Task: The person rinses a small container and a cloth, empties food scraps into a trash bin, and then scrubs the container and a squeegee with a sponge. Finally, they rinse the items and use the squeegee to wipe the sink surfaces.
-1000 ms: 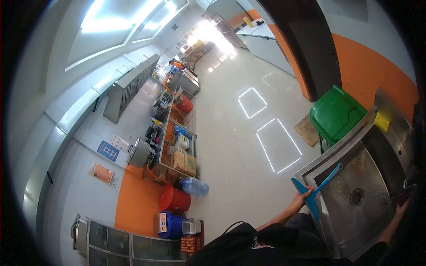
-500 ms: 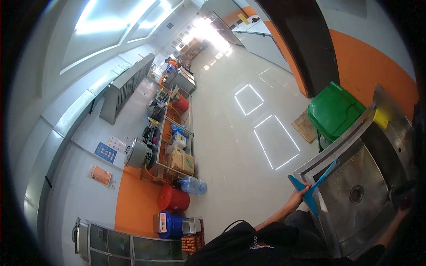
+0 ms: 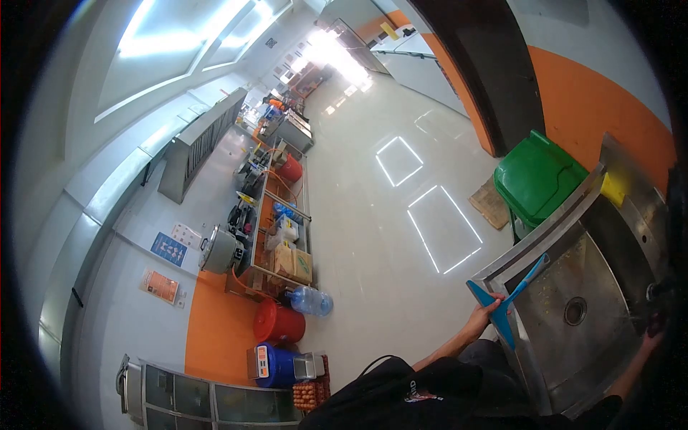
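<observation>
My left hand is wrapped round the blue squeegee near the spot where its handle meets the wide blade. The squeegee's handle reaches over the near edge of the metal sink. At the far right of the head view, my right hand is in shadow by the sink's inner wall, beside a dark reddish patch below the metal tap. Its fingers are too dark to make out. A round drain lies in the basin floor, with small yellowish bits scattered near it.
A green lidded bin stands against the sink's end, beside flattened cardboard. A yellow cloth-like piece hangs at the sink's back. Across the tiled floor are a metal shelf table, a red bucket and a water bottle.
My right hand has moved slightly up, and the tap beside it shows more clearly. The left hand still grips the squeegee in nearly the same place.
</observation>
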The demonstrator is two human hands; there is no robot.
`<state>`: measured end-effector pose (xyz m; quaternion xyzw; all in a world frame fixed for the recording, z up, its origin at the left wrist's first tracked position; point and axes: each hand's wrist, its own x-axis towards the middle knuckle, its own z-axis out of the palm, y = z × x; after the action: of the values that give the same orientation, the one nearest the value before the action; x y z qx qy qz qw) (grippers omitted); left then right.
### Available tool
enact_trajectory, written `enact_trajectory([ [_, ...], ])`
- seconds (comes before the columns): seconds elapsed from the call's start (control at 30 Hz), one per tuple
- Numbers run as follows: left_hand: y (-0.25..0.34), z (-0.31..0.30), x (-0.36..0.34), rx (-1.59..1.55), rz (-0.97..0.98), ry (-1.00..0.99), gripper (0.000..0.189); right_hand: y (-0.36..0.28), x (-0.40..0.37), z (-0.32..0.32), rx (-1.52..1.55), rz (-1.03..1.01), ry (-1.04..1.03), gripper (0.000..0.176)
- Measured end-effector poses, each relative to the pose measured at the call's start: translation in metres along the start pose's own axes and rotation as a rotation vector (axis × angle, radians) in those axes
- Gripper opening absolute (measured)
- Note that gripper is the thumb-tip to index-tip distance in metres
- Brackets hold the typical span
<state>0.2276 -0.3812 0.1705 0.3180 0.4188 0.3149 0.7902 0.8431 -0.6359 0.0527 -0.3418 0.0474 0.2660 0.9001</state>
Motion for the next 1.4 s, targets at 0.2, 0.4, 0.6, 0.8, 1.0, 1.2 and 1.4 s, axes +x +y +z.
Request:
enact_trajectory([
  [0.2, 0.0, 0.004, -0.001, 0.039, 0.032, -0.016, 0.029, 0.007, 0.01, -0.018, -0.129, 0.082, 0.005, 0.025],
  [0.4, -0.006, -0.003, 0.002, 0.021, 0.021, 0.004, 0.03, 0.045, -0.012, -0.045, -0.742, 0.538, -0.116, 0.02],
  [0.6, -0.011, -0.001, 0.002, 0.002, 0.009, 0.011, 0.03, 0.141, -0.162, -0.078, -2.513, 0.525, -0.95, 0.039],
  [0.8, -0.008, 0.001, 0.008, 0.049, 0.024, 0.019, 0.026, 0.159, -0.207, -0.151, -2.973, 0.212, -1.268, 0.032],
  [1.0, 0.002, 0.01, 0.006, 0.021, 0.004, -0.017, 0.026, 0.162, -0.224, -0.086, -3.005, 0.646, -1.021, 0.031],
  [1.2, 0.005, 0.008, 0.001, -0.027, 0.027, 0.009, 0.026, 0.158, -0.219, -0.064, -2.99, 0.613, -1.178, 0.033],
  [1.4, 0.002, 0.008, 0.007, -0.053, 0.011, 0.054, 0.024, 0.121, -0.158, -0.028, -1.867, 0.524, -0.214, 0.02],
])
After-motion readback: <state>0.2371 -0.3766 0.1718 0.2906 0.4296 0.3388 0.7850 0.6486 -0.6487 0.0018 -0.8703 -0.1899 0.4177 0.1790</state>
